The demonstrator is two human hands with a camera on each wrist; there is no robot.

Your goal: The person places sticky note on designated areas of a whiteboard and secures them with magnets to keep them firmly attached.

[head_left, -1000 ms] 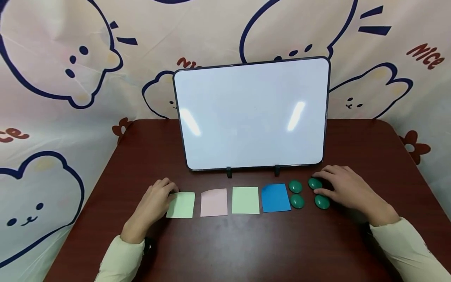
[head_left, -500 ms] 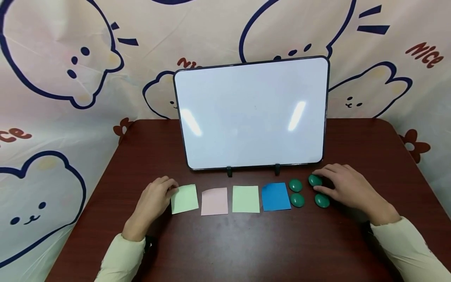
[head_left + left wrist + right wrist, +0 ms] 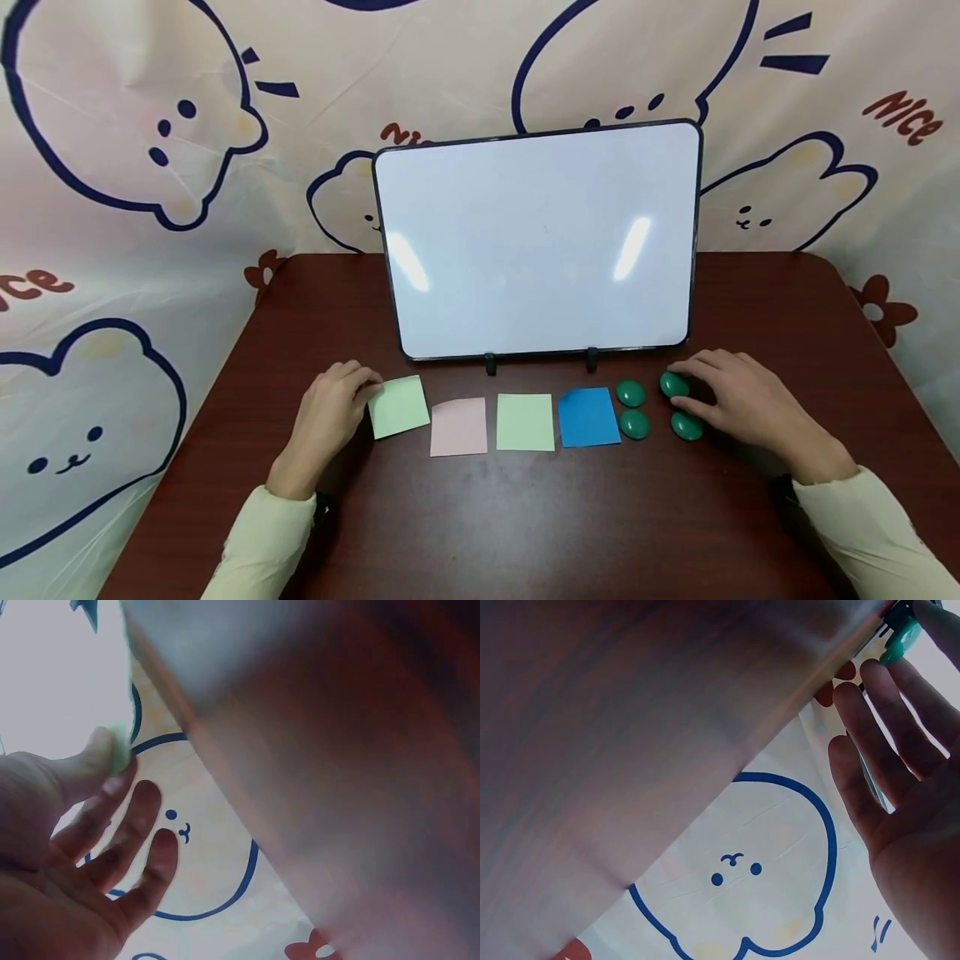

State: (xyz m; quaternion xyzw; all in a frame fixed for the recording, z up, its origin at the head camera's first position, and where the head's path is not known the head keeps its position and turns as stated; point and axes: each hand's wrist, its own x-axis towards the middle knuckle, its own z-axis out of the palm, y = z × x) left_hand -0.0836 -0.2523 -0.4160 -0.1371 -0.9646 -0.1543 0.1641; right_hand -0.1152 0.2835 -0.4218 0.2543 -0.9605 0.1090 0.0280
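Paper is pinched by its left margin: we see the left hand hold a pale green, square paper note between thumb and finger, probably so that most of its face is left uncovered. This note sits askew at the left end of a row, beside a pale pink, square paper note, another pale green, square paper note and a bright blue, square paper note (narrow gaps among these three presumably leave their edges reachable). We find the right hand narrowed on a glossy green, round disc, thumb and finger at its rim, likely because the domed top offers little grip. Three matching green discs lie nearby. Behind, a glossy white, black-framed rectangular board stands on the dark brown, wood-toned tabletop, small black feet seemingly bracing it.
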